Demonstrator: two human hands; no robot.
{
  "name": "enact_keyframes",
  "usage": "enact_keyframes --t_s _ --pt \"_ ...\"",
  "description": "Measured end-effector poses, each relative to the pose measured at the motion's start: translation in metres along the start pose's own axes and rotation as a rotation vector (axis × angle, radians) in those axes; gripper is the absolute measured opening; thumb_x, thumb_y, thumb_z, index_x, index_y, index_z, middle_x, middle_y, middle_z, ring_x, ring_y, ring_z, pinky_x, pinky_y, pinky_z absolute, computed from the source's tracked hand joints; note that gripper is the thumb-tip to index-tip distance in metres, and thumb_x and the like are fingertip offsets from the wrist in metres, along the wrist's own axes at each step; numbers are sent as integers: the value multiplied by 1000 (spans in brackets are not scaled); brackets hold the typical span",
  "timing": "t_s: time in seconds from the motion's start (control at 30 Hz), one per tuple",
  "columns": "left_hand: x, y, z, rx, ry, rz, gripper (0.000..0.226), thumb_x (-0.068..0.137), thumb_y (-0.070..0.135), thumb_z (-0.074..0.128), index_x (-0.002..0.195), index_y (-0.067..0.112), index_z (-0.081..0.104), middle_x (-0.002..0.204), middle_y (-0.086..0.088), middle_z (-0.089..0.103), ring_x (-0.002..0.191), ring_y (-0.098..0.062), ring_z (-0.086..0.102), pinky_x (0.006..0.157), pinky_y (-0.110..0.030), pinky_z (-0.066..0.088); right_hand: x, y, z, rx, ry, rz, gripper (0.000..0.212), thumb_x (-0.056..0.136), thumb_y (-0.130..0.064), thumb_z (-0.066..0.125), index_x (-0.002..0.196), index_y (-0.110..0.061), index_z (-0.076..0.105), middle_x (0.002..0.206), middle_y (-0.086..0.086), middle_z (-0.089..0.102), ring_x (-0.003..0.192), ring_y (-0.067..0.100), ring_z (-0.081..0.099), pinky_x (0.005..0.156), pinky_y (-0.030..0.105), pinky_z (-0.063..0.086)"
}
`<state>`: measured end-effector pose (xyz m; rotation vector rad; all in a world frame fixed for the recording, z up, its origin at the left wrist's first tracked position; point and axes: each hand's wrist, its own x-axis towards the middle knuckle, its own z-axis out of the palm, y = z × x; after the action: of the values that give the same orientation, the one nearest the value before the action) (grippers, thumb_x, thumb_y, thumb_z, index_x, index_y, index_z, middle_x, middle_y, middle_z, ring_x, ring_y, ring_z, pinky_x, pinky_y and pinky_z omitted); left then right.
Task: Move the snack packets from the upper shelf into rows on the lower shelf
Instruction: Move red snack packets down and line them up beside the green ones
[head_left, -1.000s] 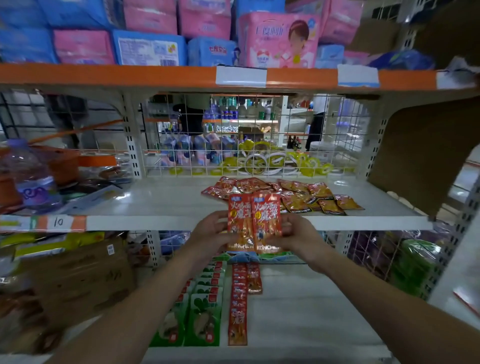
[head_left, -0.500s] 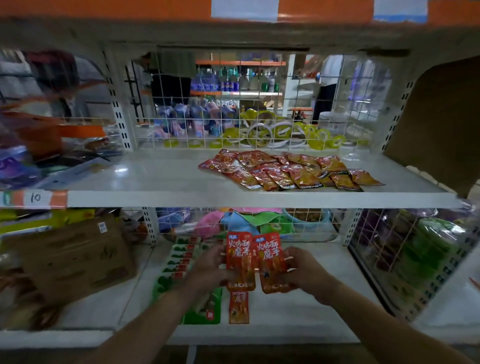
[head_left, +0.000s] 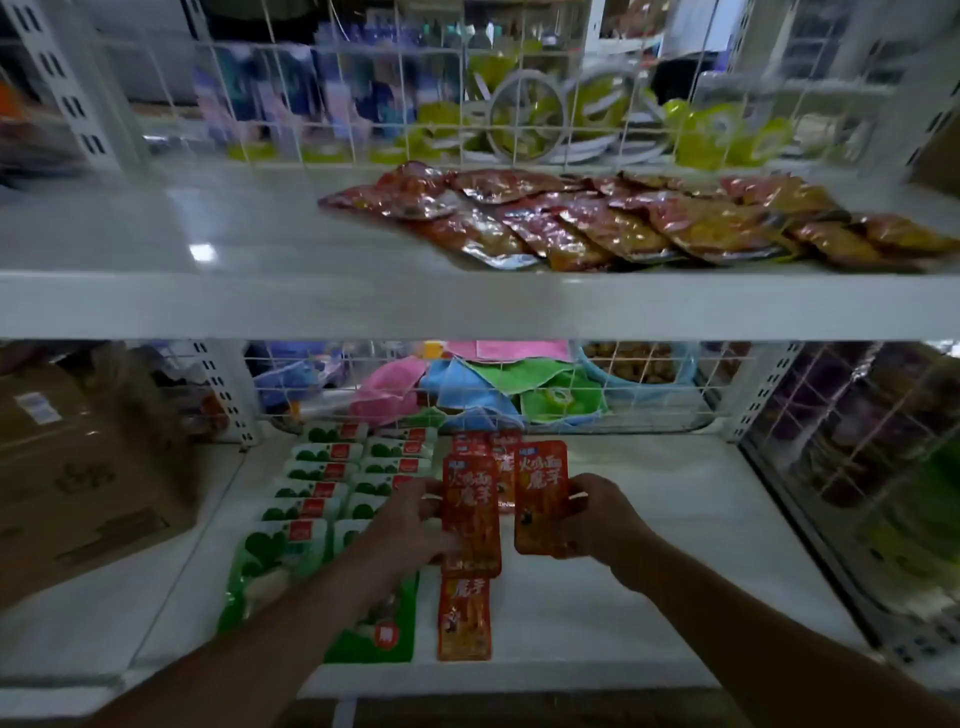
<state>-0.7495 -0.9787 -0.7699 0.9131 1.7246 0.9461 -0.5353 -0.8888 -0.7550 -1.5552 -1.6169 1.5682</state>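
Snack packets in hand: two red packets, one per hand, held side by side above the lower shelf (head_left: 649, 597).
Left grip (head_left: 410, 525): fingers and thumb clamped on the left edge of the first red packet (head_left: 470, 514), which stands upright with its printed face outward.
Right grip (head_left: 597, 519): pinched on the right edge of the second red packet (head_left: 540, 499), just beside the first and a little further back.
Reason for hold: an edge hold leaves faces readable and lower edges free; judged suited to laying each packet flat in line.
Red row (head_left: 464, 618): red packets lie flat, running front to back directly under the left hand's packet; the rear ones are partly hidden.
Green packets (head_left: 311, 499): two columns just left of the red row, apparently setting its line.
Bare shelf: white surface right of the red row, the likely place for a further row.
Wire panel (head_left: 649, 405): closes the rear of the shelf, with coloured cloths behind it.
Upper shelf (head_left: 208, 306): a loose, overlapping packet heap (head_left: 623, 223) lies on its right half; much stock is judged unmoved.
Cardboard box (head_left: 78, 483): in the left bay, well apart.
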Motion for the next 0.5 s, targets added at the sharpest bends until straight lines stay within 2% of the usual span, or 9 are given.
enact_keyframes --t_s 0.1,0.2,0.27,0.33,0.43,0.5 --pt "37 -14 8 -7 11 -8 68 72 3 86 127 22 52 118 -1 66 106 -20 66 86 -46 60 38 16 1 -15 17 -29 33 73 8 80 95 -6 60 92 15 69 76 24 70 61 37 62" --pt "71 -25 14 -4 7 2 70 69 5 87 127 20 52 120 -4 67 105 -21 67 86 -48 60 71 27 2 -31 1 -61 44 62 -4 92 99 -6 67 90 10 76 75 18 75 58 28 60" --pt "88 -31 18 6 -14 26 66 74 0 82 130 15 50 117 -5 66 103 -19 66 86 -45 60 91 33 2 -27 7 -77 39 65 -5 91 96 -10 67 93 9 76 77 16 75 60 26 59" --pt "99 -34 24 -18 -26 49 70 76 -3 80 134 14 45 113 -4 67 100 -19 68 80 -38 62 106 42 0 -9 21 -68 36 69 -2 88 97 -9 65 96 11 74 78 16 74 60 25 59" --pt "109 -40 30 -96 -39 106 84 75 -5 80 139 29 39 113 -10 70 98 -26 72 75 -41 62 116 61 -1 6 45 7 48 70 -2 87 110 -6 60 101 10 71 80 14 71 53 18 54" --pt "112 -44 35 -119 -53 148 91 76 -10 76 139 40 34 112 -13 70 95 -27 73 74 -42 62 116 73 0 -24 77 81 53 72 -4 87 114 -10 56 101 5 67 84 12 67 55 19 53"
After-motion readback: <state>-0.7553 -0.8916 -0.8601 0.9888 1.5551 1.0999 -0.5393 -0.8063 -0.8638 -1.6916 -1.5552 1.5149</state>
